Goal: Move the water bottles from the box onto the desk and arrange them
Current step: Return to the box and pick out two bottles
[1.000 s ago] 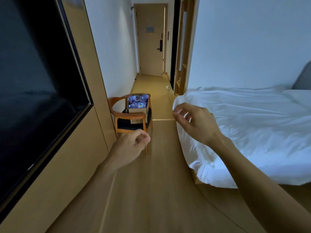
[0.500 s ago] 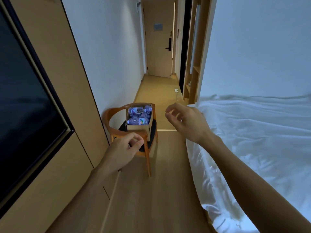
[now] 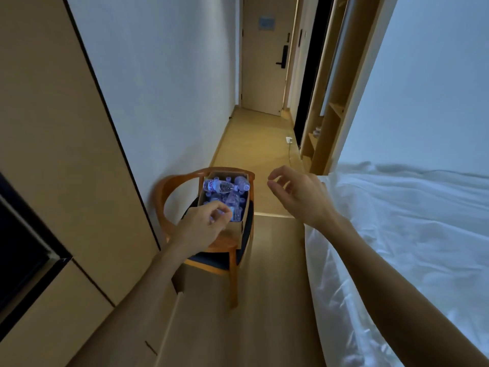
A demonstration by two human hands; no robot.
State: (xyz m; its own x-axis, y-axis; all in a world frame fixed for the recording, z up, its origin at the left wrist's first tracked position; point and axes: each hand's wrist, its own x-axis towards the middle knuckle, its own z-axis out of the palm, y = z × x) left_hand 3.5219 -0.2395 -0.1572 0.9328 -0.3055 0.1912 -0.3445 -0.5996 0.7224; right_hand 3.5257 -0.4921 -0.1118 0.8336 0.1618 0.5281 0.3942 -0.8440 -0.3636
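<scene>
Bottles (image 3: pixel 221 187) fill box (image 3: pixel 243 215) on chair (image 3: pixel 169 186) beside bed (image 3: pixel 410 234).

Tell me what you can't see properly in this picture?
- How many water bottles the cardboard box holds: head view, they blur into a pile and the left hand covers the near ones.
- The desk: none in view.
- The wooden chair: its seat is mostly under the box and left forearm.
- The notice on the far door: too small to read.
- The bed: cut off by the right edge.
</scene>
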